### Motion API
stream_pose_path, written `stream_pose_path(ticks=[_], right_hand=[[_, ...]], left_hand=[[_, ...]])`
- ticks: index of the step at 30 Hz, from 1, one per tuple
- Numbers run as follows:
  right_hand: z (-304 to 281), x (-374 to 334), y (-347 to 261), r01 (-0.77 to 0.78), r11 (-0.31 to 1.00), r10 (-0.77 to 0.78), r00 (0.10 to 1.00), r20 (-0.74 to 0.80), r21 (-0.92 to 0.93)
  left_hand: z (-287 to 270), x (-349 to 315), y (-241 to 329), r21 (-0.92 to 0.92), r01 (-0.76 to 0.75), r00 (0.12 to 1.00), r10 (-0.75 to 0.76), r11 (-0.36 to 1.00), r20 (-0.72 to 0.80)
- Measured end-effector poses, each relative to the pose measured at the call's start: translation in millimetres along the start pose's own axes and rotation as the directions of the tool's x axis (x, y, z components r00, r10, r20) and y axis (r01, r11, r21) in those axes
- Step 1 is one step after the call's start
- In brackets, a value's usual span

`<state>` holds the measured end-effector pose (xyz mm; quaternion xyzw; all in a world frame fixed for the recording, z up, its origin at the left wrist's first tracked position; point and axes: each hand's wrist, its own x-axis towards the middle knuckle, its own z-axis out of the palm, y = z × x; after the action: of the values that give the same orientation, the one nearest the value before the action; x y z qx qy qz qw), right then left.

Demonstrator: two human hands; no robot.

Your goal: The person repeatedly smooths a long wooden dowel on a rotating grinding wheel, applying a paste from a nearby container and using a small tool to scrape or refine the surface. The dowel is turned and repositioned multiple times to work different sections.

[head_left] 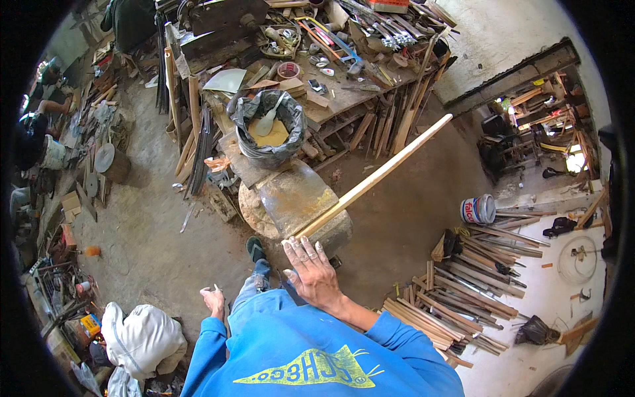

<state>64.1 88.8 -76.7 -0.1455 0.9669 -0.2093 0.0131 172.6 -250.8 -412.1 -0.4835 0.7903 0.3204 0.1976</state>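
A black-lined bin stands below the cluttered workbench; wooden sticks lie heaped near a white can.

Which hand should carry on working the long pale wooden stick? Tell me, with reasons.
Right. The right hand already has its fingers at the near end of the long pale wooden stick, over the worn metal-topped block. The left hand hangs apart, pinching something small.
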Motion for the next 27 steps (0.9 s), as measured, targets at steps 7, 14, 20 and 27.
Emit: stream_pose_path(ticks=[7,14,20,27], right_hand=[[-8,10,3,-0.007,0.997,0.013,0.997,-0.075,0.074],[-13,14,12,0.206,0.958,-0.21,0.978,-0.003,0.201],[-9,8,22,0.201,0.978,-0.205,0.976,0.07,0.059],[-46,26,121,-0.051,0.956,0.013,0.991,-0.131,-0.289]], left_hand=[[13,4,6,-0.038,-0.002,1.0,0.001,0.999,-0.01],[13,7,8,-0.041,0.022,1.0,-0.022,0.999,-0.005],[7,3,4,-0.049,0.039,0.999,-0.039,0.998,-0.009],[8,-3,-4,0.007,0.087,0.996,-0.087,0.996,-0.016]])
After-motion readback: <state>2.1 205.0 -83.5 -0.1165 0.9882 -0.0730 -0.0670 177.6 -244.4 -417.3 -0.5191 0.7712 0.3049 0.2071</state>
